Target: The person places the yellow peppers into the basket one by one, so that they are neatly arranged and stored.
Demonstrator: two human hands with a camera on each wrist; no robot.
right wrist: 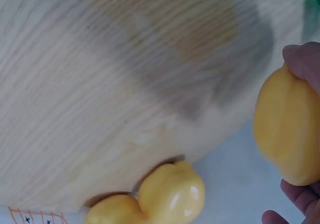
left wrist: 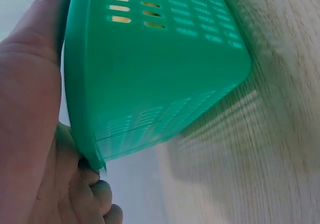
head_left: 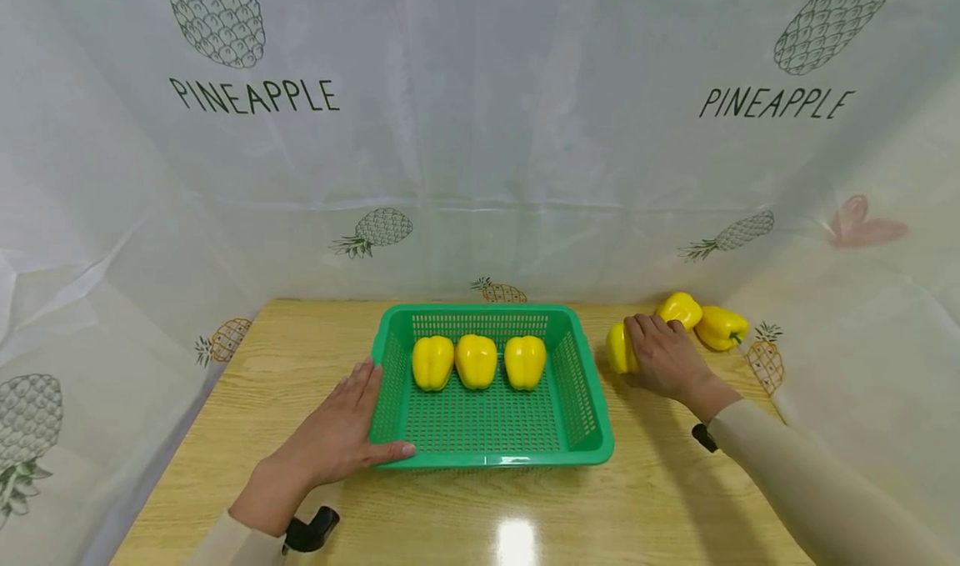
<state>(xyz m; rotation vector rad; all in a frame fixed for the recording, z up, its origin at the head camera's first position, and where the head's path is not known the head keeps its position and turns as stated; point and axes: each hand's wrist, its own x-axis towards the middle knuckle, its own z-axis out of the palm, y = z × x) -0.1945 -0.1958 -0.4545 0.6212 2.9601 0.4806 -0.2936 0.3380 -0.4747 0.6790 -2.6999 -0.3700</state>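
Observation:
A green plastic basket holds three yellow bell peppers in a row: a left one, a middle one and a right one. My left hand rests on the basket's near left corner, fingers extended along the left rim and thumb over the front rim. To the right of the basket, my right hand grips another yellow bell pepper between thumb and fingers, raised over the table in the right wrist view. Beyond that hand lie two more yellow peppers, side by side.
The basket stands on a light wooden table. A pale curtain printed with pineapples hangs behind the table and along both sides. The two loose peppers lie near the table's back right corner, close to the curtain.

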